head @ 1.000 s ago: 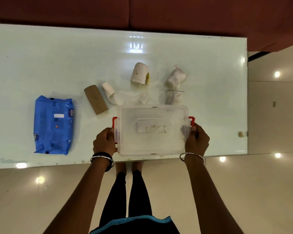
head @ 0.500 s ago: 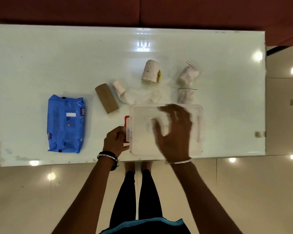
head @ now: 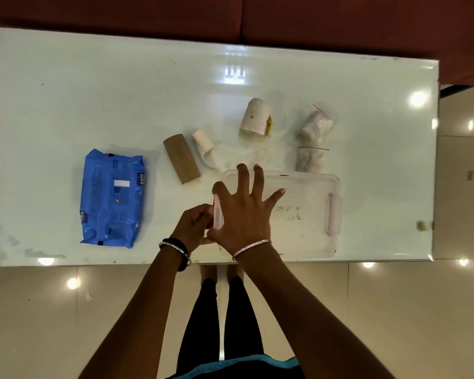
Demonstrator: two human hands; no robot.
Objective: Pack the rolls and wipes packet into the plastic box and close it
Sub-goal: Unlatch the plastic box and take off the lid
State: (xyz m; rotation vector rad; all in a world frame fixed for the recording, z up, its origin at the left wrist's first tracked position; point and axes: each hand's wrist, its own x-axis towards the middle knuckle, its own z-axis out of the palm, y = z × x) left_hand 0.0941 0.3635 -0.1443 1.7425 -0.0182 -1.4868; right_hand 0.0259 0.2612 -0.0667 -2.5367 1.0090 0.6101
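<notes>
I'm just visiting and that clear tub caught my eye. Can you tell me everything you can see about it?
The plastic box is a shallow, see-through rectangular tub with rounded corners, its lid on, lying flat at the table's near edge. A pale clip shows on its right end and a red one on its left. The right hand lies spread on the lid; the left hand fingers the red clip.

far table (head: 121, 86) open | rolls (head: 181, 158) crowd box (head: 307, 214) far edge

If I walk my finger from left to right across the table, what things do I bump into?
Blue wipes packet → brown cardboard tube → small white roll → big white roll → two clear bags.
</notes>
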